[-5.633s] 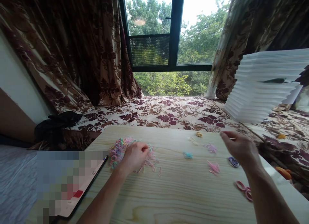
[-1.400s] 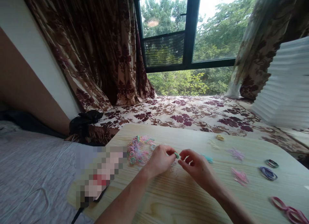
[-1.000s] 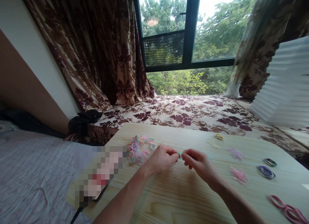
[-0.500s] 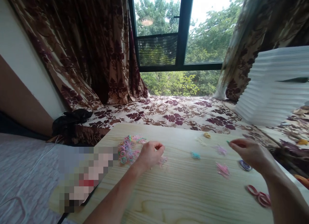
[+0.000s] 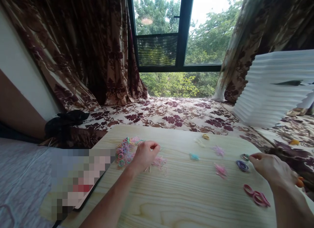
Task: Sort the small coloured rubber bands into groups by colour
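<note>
Elastic hair ties lie sorted by colour on a pale wooden table (image 5: 186,195). My right hand (image 5: 271,167) is at the right side, thumb and forefinger pinched at the edge of a dark green hair tie (image 5: 244,157), just behind a bunch of purple hair ties (image 5: 242,165). On the left, my left hand (image 5: 146,156) hovers by a mixed pile of coloured hair ties (image 5: 124,152). Its fingertips are pressed together; whatever is between them is too small to make out. Pink bands (image 5: 159,161) lie partly hidden beside that hand.
Small groups hold yellow ties (image 5: 205,136), cream bands (image 5: 200,142), turquoise bands (image 5: 194,156), lilac bands (image 5: 218,150), pink bands (image 5: 220,170) and larger pink ties (image 5: 258,197). A blurred-out flat object (image 5: 90,179) lies at the left edge. Beyond is a window ledge (image 5: 171,115) with floral cloth.
My right hand has moved right and toward me, bringing the green hair tie down beside the purple ones. My left hand stays near the pile, and the view has shifted slightly.
</note>
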A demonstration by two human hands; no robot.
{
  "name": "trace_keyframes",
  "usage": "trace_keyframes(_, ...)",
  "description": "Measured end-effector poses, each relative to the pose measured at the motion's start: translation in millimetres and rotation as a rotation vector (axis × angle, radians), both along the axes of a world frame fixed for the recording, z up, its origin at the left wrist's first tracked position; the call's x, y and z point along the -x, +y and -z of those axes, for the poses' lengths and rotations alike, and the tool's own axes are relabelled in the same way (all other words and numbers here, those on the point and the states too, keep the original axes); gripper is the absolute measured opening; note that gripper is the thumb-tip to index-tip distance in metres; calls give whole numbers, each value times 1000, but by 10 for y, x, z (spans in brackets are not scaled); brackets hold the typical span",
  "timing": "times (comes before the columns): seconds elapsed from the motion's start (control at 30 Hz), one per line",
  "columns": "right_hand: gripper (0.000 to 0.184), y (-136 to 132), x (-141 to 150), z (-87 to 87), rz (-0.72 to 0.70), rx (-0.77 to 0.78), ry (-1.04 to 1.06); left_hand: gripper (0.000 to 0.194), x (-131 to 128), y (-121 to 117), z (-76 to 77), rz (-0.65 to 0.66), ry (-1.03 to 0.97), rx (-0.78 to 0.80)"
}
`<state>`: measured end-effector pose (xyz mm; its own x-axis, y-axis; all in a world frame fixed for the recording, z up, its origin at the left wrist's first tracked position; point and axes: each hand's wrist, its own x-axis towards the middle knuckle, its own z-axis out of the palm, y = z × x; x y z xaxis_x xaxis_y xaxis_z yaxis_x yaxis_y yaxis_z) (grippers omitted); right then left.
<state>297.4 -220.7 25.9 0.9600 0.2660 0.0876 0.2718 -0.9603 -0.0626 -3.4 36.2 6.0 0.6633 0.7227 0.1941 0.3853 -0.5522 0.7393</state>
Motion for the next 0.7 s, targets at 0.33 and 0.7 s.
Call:
trace_keyframes(0.33, 38, 174, 94, 18, -203, -82, -126, 26, 1, 7, -3, 12, 1, -4)
trace_keyframes(0.7, 33, 276, 24, 145, -221, -81, -101, 27, 9, 9, 2, 10, 15, -17)
